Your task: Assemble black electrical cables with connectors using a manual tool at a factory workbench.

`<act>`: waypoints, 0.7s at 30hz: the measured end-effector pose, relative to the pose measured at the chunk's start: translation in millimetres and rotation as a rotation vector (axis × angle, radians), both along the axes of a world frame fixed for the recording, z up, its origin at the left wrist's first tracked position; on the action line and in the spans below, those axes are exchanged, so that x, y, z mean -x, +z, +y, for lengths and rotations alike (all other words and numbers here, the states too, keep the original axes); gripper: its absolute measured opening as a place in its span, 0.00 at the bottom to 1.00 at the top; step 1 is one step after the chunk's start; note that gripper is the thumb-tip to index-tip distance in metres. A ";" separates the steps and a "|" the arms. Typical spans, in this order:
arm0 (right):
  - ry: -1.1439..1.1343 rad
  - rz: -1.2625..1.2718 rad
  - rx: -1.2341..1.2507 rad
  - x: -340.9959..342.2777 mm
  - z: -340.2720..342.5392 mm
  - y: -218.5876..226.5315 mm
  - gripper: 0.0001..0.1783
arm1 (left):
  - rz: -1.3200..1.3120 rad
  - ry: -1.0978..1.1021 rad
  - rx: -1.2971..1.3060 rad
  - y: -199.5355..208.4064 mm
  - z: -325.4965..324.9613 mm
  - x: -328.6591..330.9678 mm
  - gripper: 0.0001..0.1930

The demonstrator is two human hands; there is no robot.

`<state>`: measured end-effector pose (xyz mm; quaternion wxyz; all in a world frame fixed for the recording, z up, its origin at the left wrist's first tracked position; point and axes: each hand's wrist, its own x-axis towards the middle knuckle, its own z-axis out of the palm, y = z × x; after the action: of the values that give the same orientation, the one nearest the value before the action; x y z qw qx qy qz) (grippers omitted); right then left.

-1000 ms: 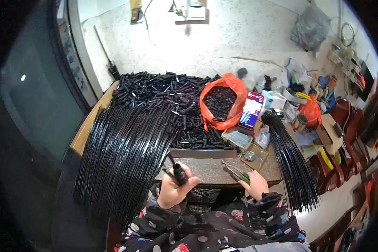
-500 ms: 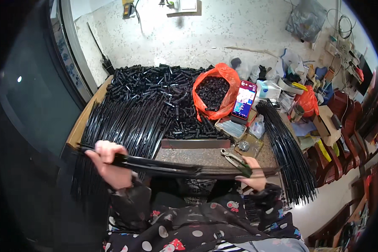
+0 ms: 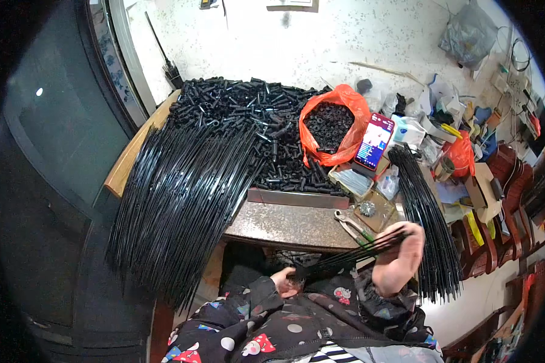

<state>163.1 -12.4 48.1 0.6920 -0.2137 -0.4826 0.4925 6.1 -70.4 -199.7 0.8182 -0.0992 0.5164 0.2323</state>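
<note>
A small bundle of thin black rods (image 3: 356,251) slants across my lap, just past the table's front edge. My left hand (image 3: 286,282) is closed around its lower left end. At the upper right end, my right hand (image 3: 401,259) is curled over the rods, beside a long pile of similar black rods (image 3: 433,233) that hangs over the table's right side. Pliers with green handles (image 3: 352,227) lie near my right hand. A much wider spread of black rods (image 3: 175,199) covers the table's left side and overhangs its front.
Short black tubular parts (image 3: 236,109) are heaped at the back, behind a low metal strip (image 3: 297,198). An orange plastic bag (image 3: 360,109) holds small black pieces. A lit phone (image 3: 375,141) stands beside it. Clutter and an open cardboard box (image 3: 483,193) are at right.
The bundle has moved right, from over the table's front to a slant over my lap. My left hand came down and right; my right hand shifted right. The view has shifted too.
</note>
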 end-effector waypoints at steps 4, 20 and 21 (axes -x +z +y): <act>0.445 -0.315 0.154 6.7 8.9 -23.3 0.07 | 0.997 -0.925 -0.733 36.4 3.8 22.7 0.18; 0.705 -0.175 0.164 27.4 51.3 -11.9 0.06 | 0.940 0.210 -1.550 235.1 60.3 -7.1 0.10; 0.765 -0.159 0.170 24.6 57.4 -12.6 0.07 | 0.947 0.223 -1.577 236.8 62.7 -8.4 0.11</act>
<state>138.5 45.1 35.5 0.3992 -0.1127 -0.5367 0.7348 14.5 -7.7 37.1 0.3256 0.5426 0.4768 0.6101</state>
